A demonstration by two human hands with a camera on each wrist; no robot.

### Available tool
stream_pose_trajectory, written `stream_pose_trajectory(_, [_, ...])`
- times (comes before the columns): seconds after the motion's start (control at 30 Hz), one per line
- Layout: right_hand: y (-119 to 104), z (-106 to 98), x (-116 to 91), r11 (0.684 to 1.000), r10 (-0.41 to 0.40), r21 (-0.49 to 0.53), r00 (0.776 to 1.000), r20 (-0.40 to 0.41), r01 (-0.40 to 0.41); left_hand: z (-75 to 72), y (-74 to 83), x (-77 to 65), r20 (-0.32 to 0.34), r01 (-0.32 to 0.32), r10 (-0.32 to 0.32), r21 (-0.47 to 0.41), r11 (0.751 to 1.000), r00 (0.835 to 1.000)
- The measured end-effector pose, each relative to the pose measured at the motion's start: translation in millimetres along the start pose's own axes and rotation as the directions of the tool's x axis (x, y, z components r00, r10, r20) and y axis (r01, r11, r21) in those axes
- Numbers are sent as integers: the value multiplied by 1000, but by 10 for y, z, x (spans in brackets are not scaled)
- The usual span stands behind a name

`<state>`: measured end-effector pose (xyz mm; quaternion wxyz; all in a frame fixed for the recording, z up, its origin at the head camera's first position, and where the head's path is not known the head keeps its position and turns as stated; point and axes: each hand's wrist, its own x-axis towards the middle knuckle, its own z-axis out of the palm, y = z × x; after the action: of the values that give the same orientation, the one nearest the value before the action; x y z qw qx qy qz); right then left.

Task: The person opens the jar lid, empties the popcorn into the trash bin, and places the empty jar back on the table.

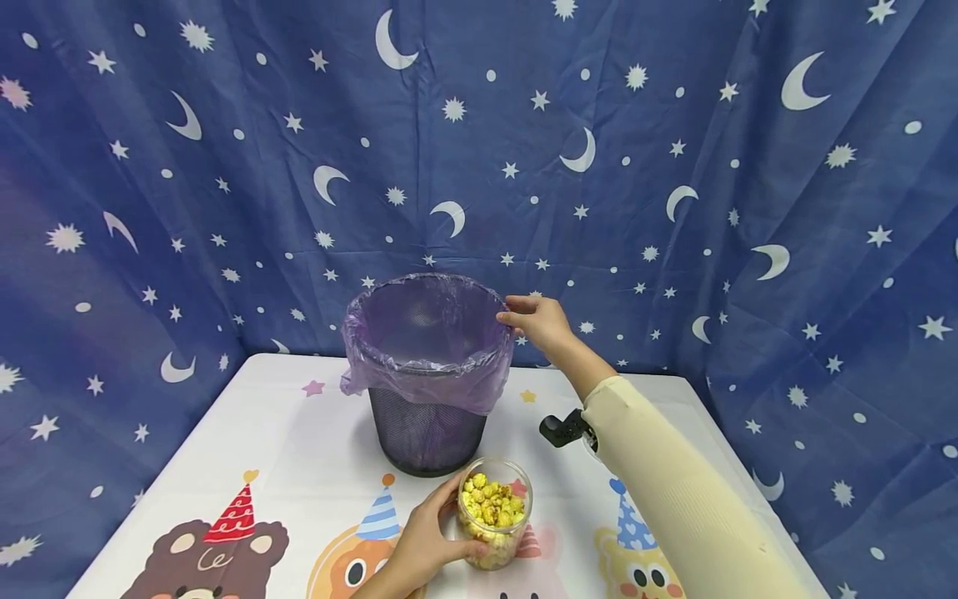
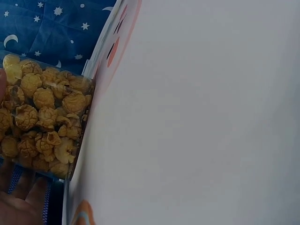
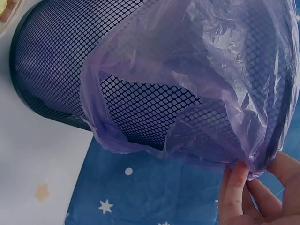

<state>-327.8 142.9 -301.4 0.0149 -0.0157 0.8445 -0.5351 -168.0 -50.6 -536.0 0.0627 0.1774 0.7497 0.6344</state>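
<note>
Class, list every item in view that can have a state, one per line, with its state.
Jar: upright, no lid on.
Popcorn: loose inside the jar.
Bin: upright, open-topped, lined.
Purple bag: spread inside the bin, edge folded over its rim.
Left grip: holding the jar.
Right grip: pinching the bag at the bin's rim.
Table cover: spread flat.
Curtain: hanging, creased.

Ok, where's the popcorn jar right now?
In the head view, the clear popcorn jar is at lower center, just in front of the black mesh bin, held by the left hand.
</note>
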Motion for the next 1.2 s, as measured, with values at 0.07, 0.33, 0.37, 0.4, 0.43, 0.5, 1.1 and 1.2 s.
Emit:
stream_pose_trajectory(0.07, [6,4,2,1000,5,14,1000,14,-5,0,-10,1,-5,-2,2,4,1000,1000])
stream_pose_trajectory(0.33, [13,-19,19,997,30,76,997,64,-35,-17,14,-17,-2,10,-10,-10,1000,1000])
stream_pose_trajectory(0.37, [7,-26,19,996,39,76,997,70,-44,-18,20,-18,0,12,-12,-13,1000,1000])
stream_pose_trajectory(0.4, [1,-33,20,995,47,79,996,74,-53,-19,25,-18,0,13,-13,-16,1000,1000])
stream_pose_trajectory(0.43, [-5,-39,23,995,49,84,996,80,-56,-20,29,-17,0,11,-11,-14,1000,1000])
stream_pose_trajectory(0.5, [-23,-49,23,994,55,87,994,91,-63,-22,30,-15,-1,10,-10,-7,1000,1000])
stream_pose_trajectory(1.1, [-87,-65,51,985,112,111,983,146,-129,-57,0,-17,17,-15,14,26,1000,1000])
stream_pose_trajectory(1.2, [-89,-67,54,985,113,115,982,149,-131,-62,-8,-29,15,-11,10,38,999,1000])
